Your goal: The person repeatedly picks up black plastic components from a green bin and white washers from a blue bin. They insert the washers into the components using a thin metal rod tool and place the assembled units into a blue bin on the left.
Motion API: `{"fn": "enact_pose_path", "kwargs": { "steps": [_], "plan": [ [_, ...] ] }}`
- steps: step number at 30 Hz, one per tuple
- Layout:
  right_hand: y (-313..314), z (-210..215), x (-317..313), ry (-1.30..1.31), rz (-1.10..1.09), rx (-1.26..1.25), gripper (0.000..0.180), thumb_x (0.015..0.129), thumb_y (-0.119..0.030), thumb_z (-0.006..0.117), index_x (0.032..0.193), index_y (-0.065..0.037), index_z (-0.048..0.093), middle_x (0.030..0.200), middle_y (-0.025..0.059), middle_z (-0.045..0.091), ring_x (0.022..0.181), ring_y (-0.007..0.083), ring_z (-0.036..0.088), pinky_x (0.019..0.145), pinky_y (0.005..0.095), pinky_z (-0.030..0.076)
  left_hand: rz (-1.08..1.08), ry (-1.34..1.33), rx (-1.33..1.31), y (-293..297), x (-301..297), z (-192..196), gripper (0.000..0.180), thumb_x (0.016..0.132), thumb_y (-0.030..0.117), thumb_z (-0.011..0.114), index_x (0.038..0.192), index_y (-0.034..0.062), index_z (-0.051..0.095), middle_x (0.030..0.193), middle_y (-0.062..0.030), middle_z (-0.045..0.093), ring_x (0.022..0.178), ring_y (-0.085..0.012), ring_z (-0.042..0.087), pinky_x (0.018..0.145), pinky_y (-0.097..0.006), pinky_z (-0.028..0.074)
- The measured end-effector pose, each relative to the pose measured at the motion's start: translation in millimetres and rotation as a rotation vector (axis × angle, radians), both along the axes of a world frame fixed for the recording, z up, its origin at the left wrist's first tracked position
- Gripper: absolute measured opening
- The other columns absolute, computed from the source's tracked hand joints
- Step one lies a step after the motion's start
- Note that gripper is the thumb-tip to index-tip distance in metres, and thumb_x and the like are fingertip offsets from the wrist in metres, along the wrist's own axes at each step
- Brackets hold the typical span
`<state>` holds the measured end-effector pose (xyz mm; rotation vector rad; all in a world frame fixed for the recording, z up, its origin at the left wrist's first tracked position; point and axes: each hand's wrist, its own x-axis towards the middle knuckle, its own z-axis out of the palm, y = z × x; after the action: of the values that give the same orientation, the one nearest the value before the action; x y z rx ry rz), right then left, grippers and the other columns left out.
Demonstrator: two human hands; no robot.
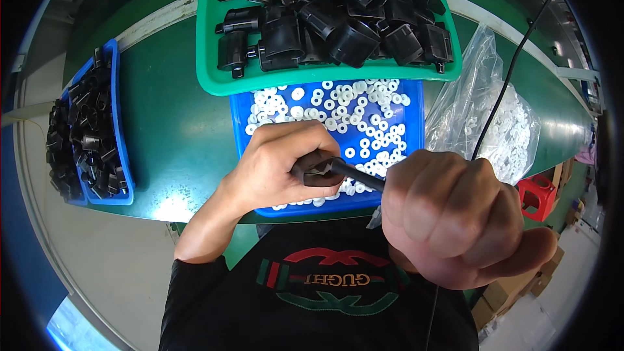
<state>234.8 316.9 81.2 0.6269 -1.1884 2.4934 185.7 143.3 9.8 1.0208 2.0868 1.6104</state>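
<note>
My left hand [270,156] is closed around a hollow black plastic part [320,177], its opening turned toward my right hand. My right hand [455,218] makes a fist around a tool whose slim black shaft [361,177] reaches into that part. The fist hides the tool's handle, so its exact kind is unclear. Both hands are above the near side of a shallow blue tray [419,114] strewn with small white ring-shaped washers [365,143]. Behind it, a green tray [286,82] is heaped with black plastic parts [354,42] like the held one.
At the left table edge, blue trays [119,130] hold more black parts. A clear plastic bag [500,123] of white pieces lies to the right. A black cord [510,71] runs down behind my right fist. Beyond the green table [162,117] are a red stool [536,196] and cardboard boxes [504,296].
</note>
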Motion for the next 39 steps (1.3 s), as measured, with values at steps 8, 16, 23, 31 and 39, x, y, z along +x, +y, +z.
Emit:
{"fn": "enact_pose_path", "kwargs": {
  "steps": [8, 16, 23, 31, 39],
  "plan": [
    [-12, -10, 3, -0.047, -0.034, 0.022, 0.06, 0.106, -0.049, 0.021, 0.058, -0.014, 0.03, 0.047, -0.0023, 0.034, 0.035, 0.0091, 0.024, 0.035, 0.0267, 0.018, 0.015, 0.066, 0.119, 5, 2, -2, 0.032, 0.059, 0.004, 0.082, 0.085, 0.0044, 0.063, 0.075, -0.0054, 0.062, 0.064, -0.0218, 0.062, 0.055, -0.031, 0.048],
    [-19, -17, -2, -0.021, -0.058, 0.078, 0.058, 0.107, -0.045, 0.02, 0.059, -0.014, 0.028, 0.048, -0.0017, 0.032, 0.038, 0.0103, 0.022, 0.036, 0.028, 0.016, 0.03, 0.079, 0.157, 7, 2, -4, 0.031, 0.059, 0.003, 0.081, 0.084, 0.0042, 0.063, 0.073, -0.0054, 0.06, 0.063, -0.0214, 0.06, 0.054, -0.032, 0.047],
    [-21, -21, -3, -0.032, -0.046, 0.144, 0.058, 0.107, -0.043, 0.021, 0.059, -0.013, 0.028, 0.049, -0.0015, 0.031, 0.039, 0.0107, 0.023, 0.036, 0.0279, 0.018, 0.029, 0.086, 0.142, 4, 3, -4, 0.031, 0.061, 0.007, 0.083, 0.084, 0.0037, 0.063, 0.072, -0.0061, 0.059, 0.062, -0.0228, 0.06, 0.054, -0.032, 0.047],
    [-26, -34, 0, 0.022, -0.046, 0.007, 0.056, 0.103, -0.03, 0.047, 0.056, -0.003, 0.031, 0.055, 0.0078, 0.038, 0.043, 0.0212, 0.036, 0.042, 0.0341, 0.031, 0.088, 0.182, 0.113, 4, 1, 0, 0.036, 0.062, 0.019, 0.088, 0.081, 0.0035, 0.063, 0.07, -0.0058, 0.057, 0.061, -0.0239, 0.059, 0.053, -0.034, 0.046],
    [-29, -2, 5, -0.047, -0.135, 0.126, 0.061, 0.105, -0.049, 0.024, 0.057, -0.013, 0.028, 0.046, -0.0026, 0.03, 0.034, 0.011, 0.026, 0.033, 0.0277, 0.02, 0.04, 0.196, 0.229, 3, -2, 4, 0.017, 0.069, 0.004, 0.077, 0.076, -0.0013, 0.062, 0.069, -0.0073, 0.061, 0.057, -0.0173, 0.059, 0.049, -0.027, 0.044]
  ]
}}
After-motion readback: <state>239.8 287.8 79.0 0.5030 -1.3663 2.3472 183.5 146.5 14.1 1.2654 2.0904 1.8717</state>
